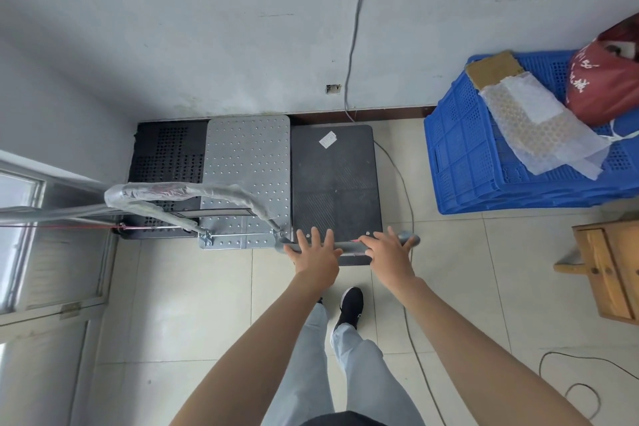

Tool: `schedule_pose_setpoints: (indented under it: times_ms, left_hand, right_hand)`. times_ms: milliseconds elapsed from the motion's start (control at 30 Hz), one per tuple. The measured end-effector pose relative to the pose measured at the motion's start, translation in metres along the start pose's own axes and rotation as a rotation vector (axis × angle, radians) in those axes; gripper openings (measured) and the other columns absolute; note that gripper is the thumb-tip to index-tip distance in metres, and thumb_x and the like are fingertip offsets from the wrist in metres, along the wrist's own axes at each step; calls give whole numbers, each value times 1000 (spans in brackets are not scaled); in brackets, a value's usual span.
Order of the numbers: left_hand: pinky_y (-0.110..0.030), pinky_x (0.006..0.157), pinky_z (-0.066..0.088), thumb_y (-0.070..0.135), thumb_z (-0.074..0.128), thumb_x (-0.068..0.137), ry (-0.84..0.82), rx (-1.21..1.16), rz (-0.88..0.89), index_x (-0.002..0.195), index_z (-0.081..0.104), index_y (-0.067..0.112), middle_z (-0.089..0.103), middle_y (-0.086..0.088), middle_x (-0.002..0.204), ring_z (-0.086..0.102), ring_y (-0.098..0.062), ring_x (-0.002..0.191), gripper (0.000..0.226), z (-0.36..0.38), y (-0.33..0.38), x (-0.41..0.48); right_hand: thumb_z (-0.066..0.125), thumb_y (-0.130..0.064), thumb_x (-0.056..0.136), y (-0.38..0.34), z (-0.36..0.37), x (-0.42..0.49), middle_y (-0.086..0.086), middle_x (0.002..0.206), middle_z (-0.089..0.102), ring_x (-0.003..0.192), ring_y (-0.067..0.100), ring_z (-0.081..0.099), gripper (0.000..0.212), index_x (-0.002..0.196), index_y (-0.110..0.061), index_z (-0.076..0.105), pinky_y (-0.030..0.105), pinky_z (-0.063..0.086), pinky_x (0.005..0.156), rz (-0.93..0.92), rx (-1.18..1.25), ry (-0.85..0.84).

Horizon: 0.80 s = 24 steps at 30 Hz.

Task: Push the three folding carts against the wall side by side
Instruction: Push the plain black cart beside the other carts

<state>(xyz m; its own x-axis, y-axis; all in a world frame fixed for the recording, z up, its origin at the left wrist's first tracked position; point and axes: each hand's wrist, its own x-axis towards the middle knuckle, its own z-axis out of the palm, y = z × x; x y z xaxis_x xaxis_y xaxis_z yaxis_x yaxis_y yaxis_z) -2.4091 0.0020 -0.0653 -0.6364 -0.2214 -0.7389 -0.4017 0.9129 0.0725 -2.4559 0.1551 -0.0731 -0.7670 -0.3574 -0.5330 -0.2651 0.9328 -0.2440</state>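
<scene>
Both my hands are out in front on the handle bar (pixel 349 245) of the dark flat cart (pixel 333 183), the rightmost of three. My left hand (pixel 316 258) lies on the bar's left part w/ fingers spread and straight, palm down, not wrapped round it. My right hand (pixel 389 254) is on the bar's right part, fingers also splayed, resting on top rather than gripping. The bar's right end pokes out past my right hand.

The dark cart's deck runs from my hands fwd to the wall (pixel 242 45), far edge at or just short of the brown baseboard; can't tell if it touches. A small white tag (pixel 327 140) sits near its far end. Just left, edge to edge, is the silver studded cart (pixel 247 180), its plastic-wrapped handle (pixel 186 197) arching over the near end. Left of that, in the corner, is the black perforated cart (pixel 166 162), partly hidden behind that handle. All three lie side by side, long way pointing at the wall.

To the right, well apart from the carts, a blue plastic crate (pixel 484 162) stands by the wall. On it lie a cardboard piece (pixel 492 69), a bubble-wrap sheet (pixel 539 128) draped over the edge, and a red bag (pixel 605 86). A grey cable (pixel 356 28) drops down the wall and trails along the floor right of the dark cart. A wooden stool (pixel 608 270) stands at far right.
</scene>
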Motion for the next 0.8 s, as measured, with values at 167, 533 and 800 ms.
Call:
schedule_pose_setpoints:
  times_ms: [167,533,800]
  left_hand:
    - [-69,110,2,44,27,100,28,-63,-5,154,12,26,3,-5,163,-4,-34,148,58,-7,-14,9]
    - [-67,110,6,40,30,99,110,-47,-42,151,18,24,11,-6,161,7,-33,146,56,-56,1,56]
    - [-68,111,4,41,26,100,97,-35,-59,149,21,26,11,-5,161,5,-31,147,52,-67,2,70]
  right_hand:
    - [55,-6,92,-9,1,7,2,123,60,140,31,30,41,126,-30,57,73,12,101,-22,28,30]
    - [61,-1,86,-5,-34,73,6,114,61,139,36,31,41,119,-24,59,77,10,100,-66,51,77]
    - [65,0,83,-8,-37,85,7,127,58,143,36,25,45,121,-24,58,79,6,101,-55,23,110]
